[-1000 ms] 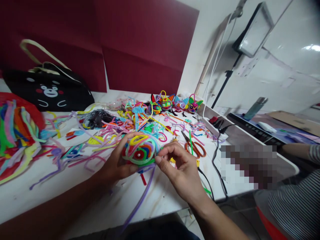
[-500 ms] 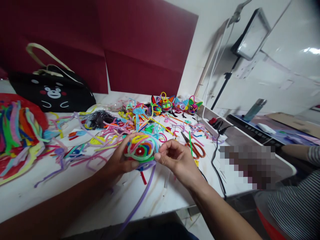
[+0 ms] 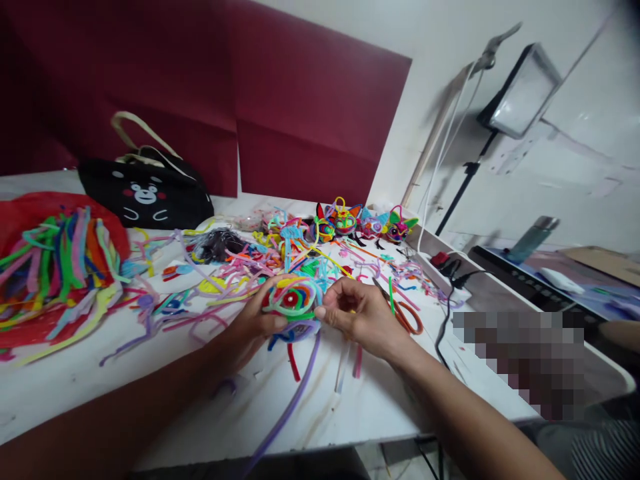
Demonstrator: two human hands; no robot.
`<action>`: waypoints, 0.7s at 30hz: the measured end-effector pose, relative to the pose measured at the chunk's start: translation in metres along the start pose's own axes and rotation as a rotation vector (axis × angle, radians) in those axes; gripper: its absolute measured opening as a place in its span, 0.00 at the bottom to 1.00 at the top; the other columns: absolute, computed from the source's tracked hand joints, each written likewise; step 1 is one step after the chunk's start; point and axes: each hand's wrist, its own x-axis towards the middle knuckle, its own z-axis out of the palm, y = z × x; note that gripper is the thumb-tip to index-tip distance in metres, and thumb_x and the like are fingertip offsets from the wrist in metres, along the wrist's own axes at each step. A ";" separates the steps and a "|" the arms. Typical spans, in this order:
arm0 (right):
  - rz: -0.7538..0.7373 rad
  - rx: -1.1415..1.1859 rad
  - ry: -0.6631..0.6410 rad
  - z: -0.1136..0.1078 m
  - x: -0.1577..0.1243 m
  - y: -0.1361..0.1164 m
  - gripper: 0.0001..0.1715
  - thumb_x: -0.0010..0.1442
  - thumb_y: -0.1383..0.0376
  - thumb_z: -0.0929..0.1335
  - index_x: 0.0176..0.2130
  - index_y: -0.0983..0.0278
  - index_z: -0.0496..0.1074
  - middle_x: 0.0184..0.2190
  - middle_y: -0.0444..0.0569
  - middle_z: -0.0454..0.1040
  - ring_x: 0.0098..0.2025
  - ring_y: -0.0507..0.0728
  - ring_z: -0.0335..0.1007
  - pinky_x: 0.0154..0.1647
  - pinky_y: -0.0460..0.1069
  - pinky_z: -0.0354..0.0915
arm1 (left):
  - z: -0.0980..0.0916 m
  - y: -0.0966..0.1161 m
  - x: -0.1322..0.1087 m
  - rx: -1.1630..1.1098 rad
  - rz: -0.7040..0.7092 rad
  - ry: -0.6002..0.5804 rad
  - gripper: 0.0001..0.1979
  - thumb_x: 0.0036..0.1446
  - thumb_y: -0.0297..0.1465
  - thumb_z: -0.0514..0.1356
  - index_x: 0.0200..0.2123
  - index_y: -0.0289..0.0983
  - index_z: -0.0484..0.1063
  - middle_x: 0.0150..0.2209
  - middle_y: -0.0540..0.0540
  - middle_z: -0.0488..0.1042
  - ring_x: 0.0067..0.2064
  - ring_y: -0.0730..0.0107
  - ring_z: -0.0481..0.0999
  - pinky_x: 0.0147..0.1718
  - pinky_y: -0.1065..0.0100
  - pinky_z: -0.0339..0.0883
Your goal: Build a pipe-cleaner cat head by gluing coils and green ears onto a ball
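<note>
A round ornament of coiled pipe cleaners (image 3: pixel 293 303), with a red-centred eye ringed in green, blue and orange, is held above the table. My left hand (image 3: pixel 255 327) grips it from the left, thumb low on its front. At the ornament's right edge, my right hand (image 3: pixel 357 317) pinches thumb and forefinger together on a pipe cleaner, mostly hidden by the fingertips. A long purple pipe cleaner (image 3: pixel 293 407) hangs from the ornament's lower right towards the table's front edge. Orange-handled scissors (image 3: pixel 411 317) lie just beyond my right hand, partly covered by it.
A red bag of pipe cleaners (image 3: pixel 113 230) lies at left, before a black bag (image 3: pixel 173 200). Loose pipe cleaners (image 3: pixel 235 270) litter the table. Several finished cat-like heads (image 3: pixel 397 230) stand at the back. A power cable (image 3: pixel 443 327) runs at right, near another person's arm (image 3: pixel 620 332).
The camera view has turned a little left, so the whole scene sits further right and lower. Both hands keep nearly the same hold on the ornament.
</note>
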 end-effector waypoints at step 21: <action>-0.042 -0.102 0.022 0.003 -0.004 0.016 0.16 0.55 0.54 0.74 0.31 0.62 0.69 0.27 0.42 0.69 0.29 0.51 0.62 0.30 0.47 0.58 | -0.004 -0.004 0.001 0.118 -0.006 0.039 0.35 0.43 0.37 0.72 0.56 0.44 0.71 0.49 0.44 0.79 0.50 0.53 0.77 0.47 0.60 0.69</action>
